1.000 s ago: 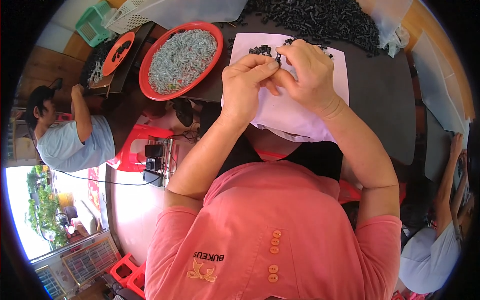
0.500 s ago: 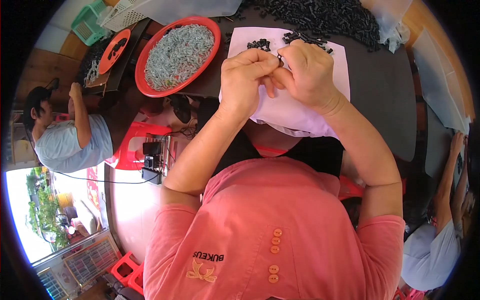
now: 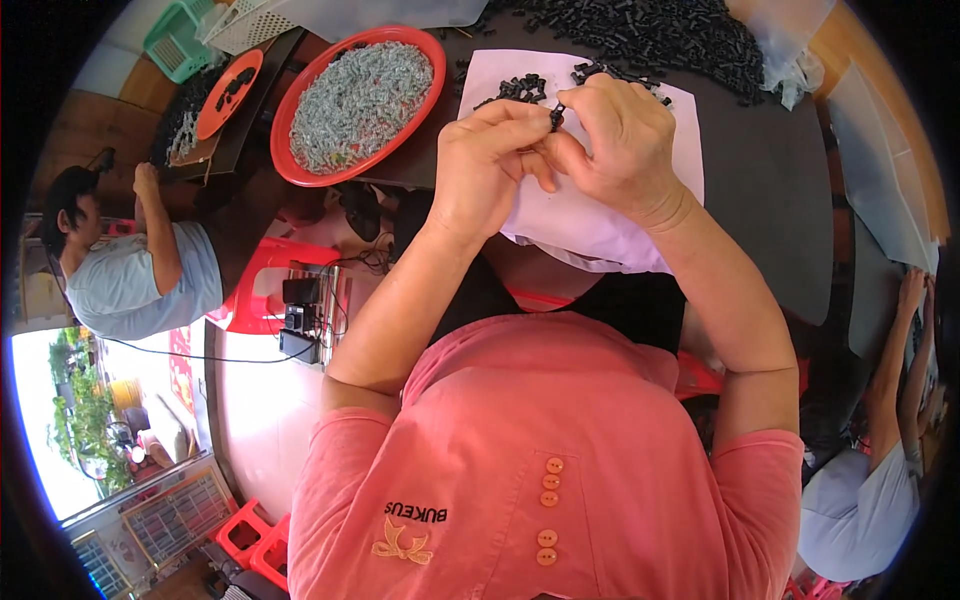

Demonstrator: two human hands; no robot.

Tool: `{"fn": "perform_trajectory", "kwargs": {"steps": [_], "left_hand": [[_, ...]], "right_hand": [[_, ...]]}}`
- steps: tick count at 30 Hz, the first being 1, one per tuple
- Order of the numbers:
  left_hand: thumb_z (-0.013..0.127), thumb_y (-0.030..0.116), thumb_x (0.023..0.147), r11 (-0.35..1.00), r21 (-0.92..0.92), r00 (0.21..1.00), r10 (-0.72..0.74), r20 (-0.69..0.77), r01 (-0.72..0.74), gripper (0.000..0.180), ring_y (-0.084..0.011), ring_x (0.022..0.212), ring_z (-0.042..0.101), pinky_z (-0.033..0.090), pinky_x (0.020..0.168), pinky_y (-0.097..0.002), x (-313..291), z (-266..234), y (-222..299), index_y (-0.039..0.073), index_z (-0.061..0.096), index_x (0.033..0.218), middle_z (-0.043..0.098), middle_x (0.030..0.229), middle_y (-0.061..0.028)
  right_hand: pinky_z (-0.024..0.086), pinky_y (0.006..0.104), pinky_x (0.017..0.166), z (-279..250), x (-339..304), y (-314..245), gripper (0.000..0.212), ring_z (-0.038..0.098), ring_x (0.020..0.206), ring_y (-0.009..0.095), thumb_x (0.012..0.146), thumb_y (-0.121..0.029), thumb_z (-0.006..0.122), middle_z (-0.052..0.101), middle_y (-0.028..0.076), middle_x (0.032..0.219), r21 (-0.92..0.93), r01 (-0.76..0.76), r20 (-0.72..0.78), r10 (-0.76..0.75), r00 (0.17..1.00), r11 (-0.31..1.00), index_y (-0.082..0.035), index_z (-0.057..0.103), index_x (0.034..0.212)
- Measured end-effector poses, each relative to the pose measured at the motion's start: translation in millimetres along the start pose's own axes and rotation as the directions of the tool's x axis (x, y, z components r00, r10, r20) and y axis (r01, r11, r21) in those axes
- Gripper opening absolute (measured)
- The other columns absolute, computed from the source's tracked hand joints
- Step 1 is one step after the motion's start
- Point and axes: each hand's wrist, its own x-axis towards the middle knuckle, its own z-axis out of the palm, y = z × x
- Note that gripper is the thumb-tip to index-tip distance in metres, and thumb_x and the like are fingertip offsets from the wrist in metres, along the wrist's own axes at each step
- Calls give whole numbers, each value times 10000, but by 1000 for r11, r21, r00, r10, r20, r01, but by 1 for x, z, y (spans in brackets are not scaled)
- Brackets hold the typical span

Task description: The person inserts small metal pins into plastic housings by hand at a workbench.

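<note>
My left hand (image 3: 487, 165) and my right hand (image 3: 622, 140) meet over a white sheet (image 3: 672, 140) at the table's near edge. Between their fingertips sits a small black part (image 3: 557, 117), pinched by the left thumb and forefinger. The right thumb and forefinger close on its other side; its exact shape is too small to make out. Just beyond the fingers lie a small heap of black parts (image 3: 521, 88) and a second row of black pieces (image 3: 600, 72) on the sheet.
A red basin (image 3: 437, 85) of clear small pieces stands at the left. A large pile of black parts (image 3: 640, 35) covers the table's far side, beside a plastic bag (image 3: 793, 75). One person (image 3: 150, 280) sits at far left, another (image 3: 860, 500) at far right.
The black part shows more between my fingertips now than before. My hands stay together, with only slight shifts of the fingers; the whole view has moved a little.
</note>
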Motion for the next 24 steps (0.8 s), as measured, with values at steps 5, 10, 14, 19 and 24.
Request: {"fn": "perform_trajectory", "kwargs": {"steps": [5,10,14,19,24], "left_hand": [[641,11,872,985,161,997,70,-12,-67,127,-216,615,657,524,539,-289,2,-4,1,-103,652,926,681,778,-174],[632,7,888,960,260,988,131,-82,-106,107,-193,618,651,511,542,-269,-1,-5,3,-91,660,917,686,781,-151],[640,6,887,924,363,987,150,-51,-122,90,-166,628,641,504,543,-256,-4,-6,3,-73,663,923,678,771,-123],[663,17,878,918,376,984,163,-71,-125,83,-144,614,628,489,521,-245,-7,1,-1,-59,667,909,670,759,-101],[664,50,892,900,435,991,90,-99,-38,108,-143,578,618,451,458,-244,-6,-3,4,-57,668,908,659,733,-93]], "right_hand": [[436,344,553,1,0,0,283,559,574,231,611,-117,727,544,43,696,46,-49,43,47,998,998,-72,582,850],[476,347,573,-2,-3,8,197,613,624,250,735,-85,701,594,72,726,387,-297,207,232,951,873,-55,613,909],[469,283,637,-1,-6,9,95,590,691,211,898,-27,585,610,84,818,417,-338,315,214,925,844,9,628,974],[480,288,645,-1,-9,11,85,617,715,220,892,-27,599,624,89,826,393,-337,282,237,930,856,2,627,967],[510,373,595,4,-11,9,61,653,693,298,843,-64,610,642,108,796,376,-328,244,249,937,867,-52,600,901]]}}
